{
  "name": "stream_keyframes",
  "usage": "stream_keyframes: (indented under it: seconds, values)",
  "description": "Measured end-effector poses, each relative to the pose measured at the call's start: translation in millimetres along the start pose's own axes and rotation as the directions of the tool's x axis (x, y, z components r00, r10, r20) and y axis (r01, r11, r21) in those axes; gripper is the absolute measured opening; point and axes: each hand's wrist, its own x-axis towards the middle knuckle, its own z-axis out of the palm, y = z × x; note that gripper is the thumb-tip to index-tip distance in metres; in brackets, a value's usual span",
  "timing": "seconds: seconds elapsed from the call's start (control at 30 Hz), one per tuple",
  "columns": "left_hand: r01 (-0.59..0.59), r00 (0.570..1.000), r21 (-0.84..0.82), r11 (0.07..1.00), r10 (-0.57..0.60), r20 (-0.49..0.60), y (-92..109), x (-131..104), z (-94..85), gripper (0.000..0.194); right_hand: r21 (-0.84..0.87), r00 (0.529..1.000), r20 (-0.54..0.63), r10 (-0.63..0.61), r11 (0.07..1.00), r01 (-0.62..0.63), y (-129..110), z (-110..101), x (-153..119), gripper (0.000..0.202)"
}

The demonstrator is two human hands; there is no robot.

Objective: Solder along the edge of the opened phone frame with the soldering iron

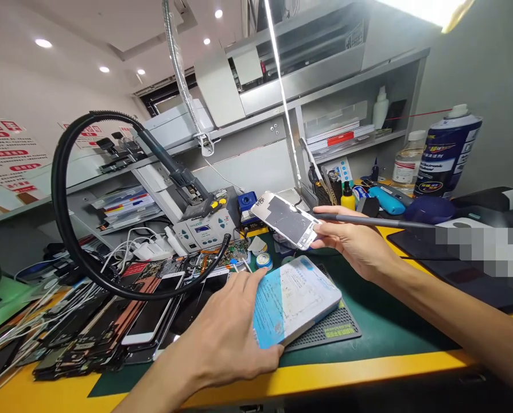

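Observation:
My left hand (234,321) grips the near-left side of a blue and white box (299,287), thumb low at its front and fingers on its far edge. The box lies on a grey perforated mat (346,327) over a green work mat. Above and behind it, my right hand (346,235) pinches the lower right corner of a phone screen (284,218), tilted with its dark-backed inner side towards me. A long dark rod-like tool (377,220) lies across the same hand, its outer end reaching right. What kind of tool it is, I cannot tell.
Stacked phone parts (93,332) and phones (153,310) crowd the left. A black hose (56,195) loops above them from a hot-air station (202,229). On the right stand a spray can (446,152) and a clear bottle (408,160). A metal shelf (260,109) spans the back.

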Motion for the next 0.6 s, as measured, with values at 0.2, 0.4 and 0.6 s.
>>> stream_keyframes:
  seconds: [0.2, 0.4, 0.6]
  values:
    - [0.114, 0.983, 0.121, 0.986, -0.095, -0.154, 16.0, -6.8, 20.0, 0.105, 0.014, 1.000, 0.009, -0.003, 1.000, 0.003, -3.0, 0.3, -2.7, 0.028]
    - [-0.099, 0.967, 0.444, 0.890, 0.191, -0.168, -4.9, 5.7, -30.4, 0.039, 0.012, 1.000, 0.000, -0.012, 1.000, 0.012, -5.8, -0.9, -2.5, 0.026]
    - [-0.514, 0.752, 0.730, 0.450, 0.645, 0.132, -7.1, 23.2, -41.3, 0.052, 0.006, 0.998, -0.047, -0.043, 0.999, 0.043, -8.3, -3.5, 2.7, 0.025]
